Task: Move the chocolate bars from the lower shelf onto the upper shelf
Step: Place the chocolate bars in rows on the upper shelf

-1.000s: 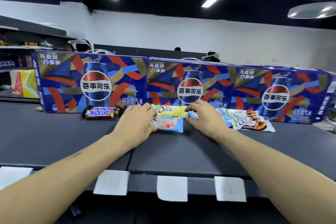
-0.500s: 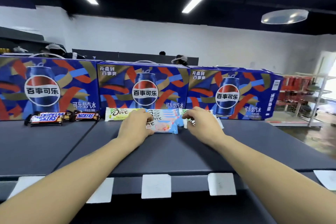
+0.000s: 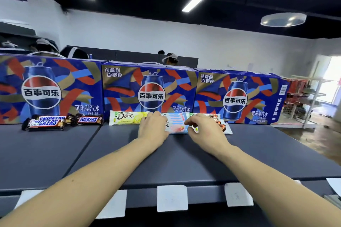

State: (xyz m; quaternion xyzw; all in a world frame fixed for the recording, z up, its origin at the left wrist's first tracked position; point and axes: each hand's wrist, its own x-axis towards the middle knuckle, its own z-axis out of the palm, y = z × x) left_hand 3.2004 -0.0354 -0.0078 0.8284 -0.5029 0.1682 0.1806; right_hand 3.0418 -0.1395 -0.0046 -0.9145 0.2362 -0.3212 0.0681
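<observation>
Dove chocolate bars lie in a row on the dark upper shelf (image 3: 184, 155), against the Pepsi cartons. My left hand (image 3: 153, 128) curls over the left end of the pink Dove bar (image 3: 177, 128), which lies on top of other pale blue bars. My right hand (image 3: 203, 131) pinches the bars' right end between thumb and fingers. A green Dove bar (image 3: 125, 118) lies free to the left. Brown-printed Dove bars (image 3: 222, 125) poke out behind my right hand. Snickers bars (image 3: 46, 122) sit further left. The lower shelf is out of view.
Three blue Pepsi cartons (image 3: 151, 88) stand along the back of the shelf. White price tags (image 3: 172, 198) hang on the shelf's front edge. Heads of people show behind the cartons. A wire rack (image 3: 302, 101) stands at the far right.
The view has swung right, so the Snickers and cartons sit further left. Both hands stay on the pink Dove bars, and the green bar now lies uncovered beside my left hand.
</observation>
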